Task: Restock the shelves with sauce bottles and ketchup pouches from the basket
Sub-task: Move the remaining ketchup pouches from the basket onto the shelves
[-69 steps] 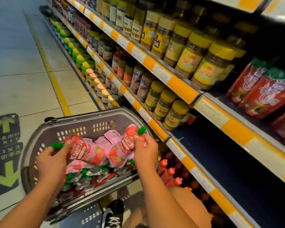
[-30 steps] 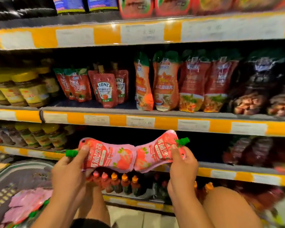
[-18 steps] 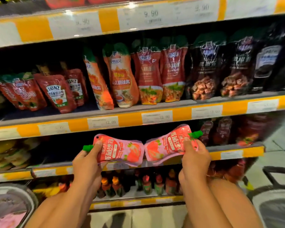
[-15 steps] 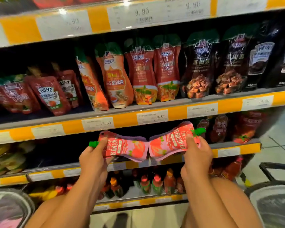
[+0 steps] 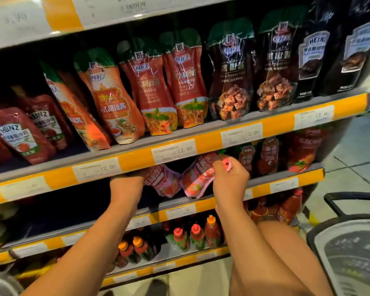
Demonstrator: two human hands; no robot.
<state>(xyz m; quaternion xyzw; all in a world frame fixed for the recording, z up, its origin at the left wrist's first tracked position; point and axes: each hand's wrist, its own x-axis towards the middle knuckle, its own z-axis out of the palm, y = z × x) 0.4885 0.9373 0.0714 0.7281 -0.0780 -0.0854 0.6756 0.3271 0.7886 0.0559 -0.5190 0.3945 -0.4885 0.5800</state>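
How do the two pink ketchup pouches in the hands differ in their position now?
The left pouch, held by the left hand, sits lower, partly hidden under the shelf edge. The right pouch, gripped by the right hand, is higher and more exposed. Both are pink and red, tilted, over the same shelf.

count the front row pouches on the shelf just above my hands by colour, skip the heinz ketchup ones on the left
orange sweet chilli pouches: 2
red pasta sauce pouches: 2
black pepper sauce pouches: 2
black Heinz pouches: 2
total: 8
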